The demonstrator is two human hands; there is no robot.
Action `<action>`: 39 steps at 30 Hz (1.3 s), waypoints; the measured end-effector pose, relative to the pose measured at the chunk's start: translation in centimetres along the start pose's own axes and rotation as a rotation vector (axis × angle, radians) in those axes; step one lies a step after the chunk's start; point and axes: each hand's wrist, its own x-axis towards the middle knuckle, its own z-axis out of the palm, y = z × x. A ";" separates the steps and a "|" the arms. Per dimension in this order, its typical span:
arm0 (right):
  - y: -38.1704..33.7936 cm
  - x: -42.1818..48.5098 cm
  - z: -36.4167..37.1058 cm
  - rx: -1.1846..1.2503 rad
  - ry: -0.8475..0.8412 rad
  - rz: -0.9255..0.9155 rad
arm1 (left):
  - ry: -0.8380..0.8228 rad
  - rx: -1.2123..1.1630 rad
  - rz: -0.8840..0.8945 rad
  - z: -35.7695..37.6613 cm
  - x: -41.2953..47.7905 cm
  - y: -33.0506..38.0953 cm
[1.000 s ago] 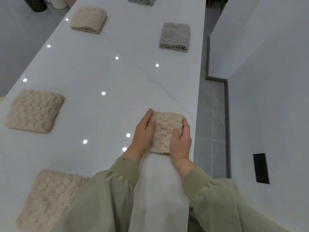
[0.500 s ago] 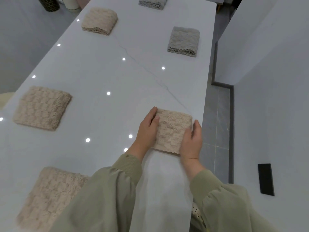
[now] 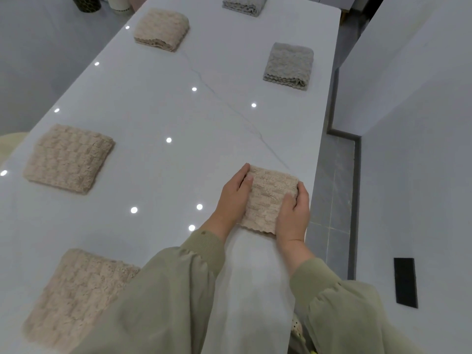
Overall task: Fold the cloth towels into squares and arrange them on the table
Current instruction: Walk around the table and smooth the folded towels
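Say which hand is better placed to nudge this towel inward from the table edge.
Probably the right hand: it holds the beige towel on the side nearest the table edge and can push inward. The left hand lies along the inner side.

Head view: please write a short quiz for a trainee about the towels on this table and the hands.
1. How many grey towels lie on the table?
2. True or false: the left hand and the right hand touch a grey towel.
3. The beige towel between the hands lies near which edge of the table? A. left B. right C. far
Key: 1. two; 2. false; 3. B
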 end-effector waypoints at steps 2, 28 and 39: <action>0.0 0.0 0.0 -0.006 -0.002 -0.001 | -0.015 0.017 0.006 0.0 0.1 0.1; 1.0 -6.9 -6.9 -0.514 -0.179 -0.282 | 0.024 1.247 0.466 -1.5 -8.3 -3.0; 1.9 -16.3 -6.5 -0.879 -0.268 -0.467 | 0.117 1.489 0.500 -6.7 -19.9 -5.4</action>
